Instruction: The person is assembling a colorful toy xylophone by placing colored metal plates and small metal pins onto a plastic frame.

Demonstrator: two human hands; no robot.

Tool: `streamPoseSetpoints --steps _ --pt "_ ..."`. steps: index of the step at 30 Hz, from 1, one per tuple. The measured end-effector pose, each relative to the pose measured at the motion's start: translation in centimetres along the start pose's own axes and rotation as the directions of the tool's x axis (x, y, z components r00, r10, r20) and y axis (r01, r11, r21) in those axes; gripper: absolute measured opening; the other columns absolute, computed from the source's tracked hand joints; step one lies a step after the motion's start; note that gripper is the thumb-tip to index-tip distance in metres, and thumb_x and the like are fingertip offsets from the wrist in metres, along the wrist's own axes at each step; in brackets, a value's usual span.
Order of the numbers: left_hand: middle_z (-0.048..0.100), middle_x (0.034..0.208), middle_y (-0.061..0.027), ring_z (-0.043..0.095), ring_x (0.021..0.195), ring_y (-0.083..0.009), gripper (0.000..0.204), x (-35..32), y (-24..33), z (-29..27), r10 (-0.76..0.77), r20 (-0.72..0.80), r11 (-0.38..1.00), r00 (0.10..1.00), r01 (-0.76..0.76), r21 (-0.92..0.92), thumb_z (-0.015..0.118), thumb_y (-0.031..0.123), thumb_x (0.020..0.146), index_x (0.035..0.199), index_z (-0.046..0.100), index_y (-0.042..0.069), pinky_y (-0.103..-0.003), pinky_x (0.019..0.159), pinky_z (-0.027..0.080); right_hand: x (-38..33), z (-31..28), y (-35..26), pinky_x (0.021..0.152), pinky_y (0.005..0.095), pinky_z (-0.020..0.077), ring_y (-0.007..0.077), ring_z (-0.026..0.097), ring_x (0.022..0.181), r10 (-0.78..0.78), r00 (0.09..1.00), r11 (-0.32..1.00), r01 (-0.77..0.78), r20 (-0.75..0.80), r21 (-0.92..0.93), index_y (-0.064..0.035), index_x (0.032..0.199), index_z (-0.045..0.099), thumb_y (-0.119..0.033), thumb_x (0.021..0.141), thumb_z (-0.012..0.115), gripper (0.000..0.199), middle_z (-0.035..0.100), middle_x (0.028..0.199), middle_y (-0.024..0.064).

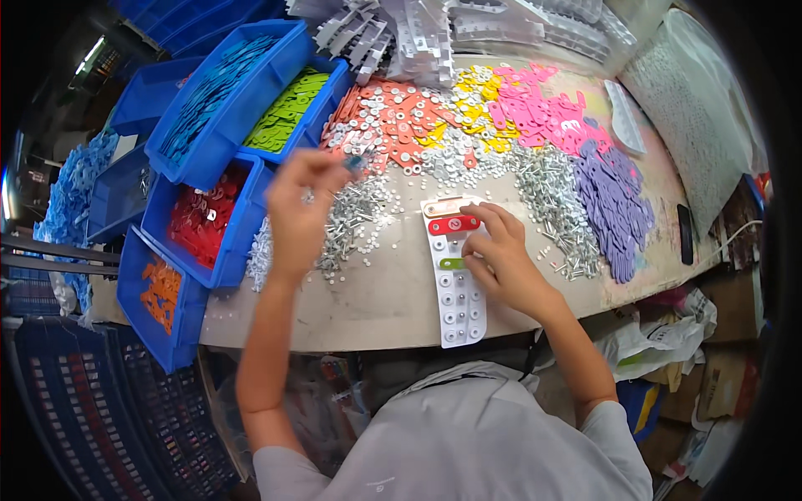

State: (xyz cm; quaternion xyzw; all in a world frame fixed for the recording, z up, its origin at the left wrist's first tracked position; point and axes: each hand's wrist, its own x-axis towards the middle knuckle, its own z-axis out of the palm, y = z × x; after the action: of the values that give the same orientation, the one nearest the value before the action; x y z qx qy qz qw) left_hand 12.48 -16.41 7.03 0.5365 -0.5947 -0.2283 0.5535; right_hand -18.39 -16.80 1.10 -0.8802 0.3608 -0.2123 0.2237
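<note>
My left hand [296, 204], blurred by motion, is raised over the left of the table with its fingers pinched on a small teal-blue plastic piece [354, 162]. My right hand [504, 265] rests on a white plastic strip [461, 337] with rows of round sockets and metal pins. Its thumb and a bent finger close on the right end of a green plastic piece [450, 264] lying across the strip. Other fingertips reach over a red piece [443, 225] and an orange-tan piece [444, 208] at the far end. The green piece's right end is partly hidden.
Blue bins [219, 280] on the left hold teal, lime, red and orange pieces. Heaps of coral [401, 117], yellow, pink [547, 113] and purple pieces [614, 209] spread along the back and right, with silver pins [558, 217]. A black phone-like object [685, 234] lies right; a white sack [697, 108] stands beyond.
</note>
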Motion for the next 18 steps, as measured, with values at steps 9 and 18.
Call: streamPoseSetpoints --steps 9,18 --pt "0.064 0.108 -0.0029 0.055 0.114 -0.0238 0.010 -6.7 -2.1 8.4 -0.050 0.246 0.975 0.968 -0.006 0.220 0.079 0.018 0.085 0.090 0.076 0.010 -0.039 0.106 0.032 -0.3 2.5 0.5 0.118 0.0524 0.0260 0.0392 0.035 0.146 0.133 0.975 0.991 -0.132 -0.179 0.017 -0.0087 0.115 0.063 -0.017 0.084 0.078 0.036 0.044 0.155 0.0150" --pt "0.059 0.116 -0.0043 0.049 0.118 -0.0243 0.012 -7.3 -3.6 11.9 0.005 0.213 0.940 0.977 -0.078 0.333 0.082 0.021 0.081 0.088 0.078 0.012 -0.042 0.103 0.029 -1.5 4.1 0.8 0.118 0.0516 0.0242 0.0395 0.032 0.148 0.241 0.920 0.970 -0.236 -0.308 0.055 -0.0095 0.132 0.057 -0.025 0.081 0.084 0.060 0.040 0.158 0.0174"
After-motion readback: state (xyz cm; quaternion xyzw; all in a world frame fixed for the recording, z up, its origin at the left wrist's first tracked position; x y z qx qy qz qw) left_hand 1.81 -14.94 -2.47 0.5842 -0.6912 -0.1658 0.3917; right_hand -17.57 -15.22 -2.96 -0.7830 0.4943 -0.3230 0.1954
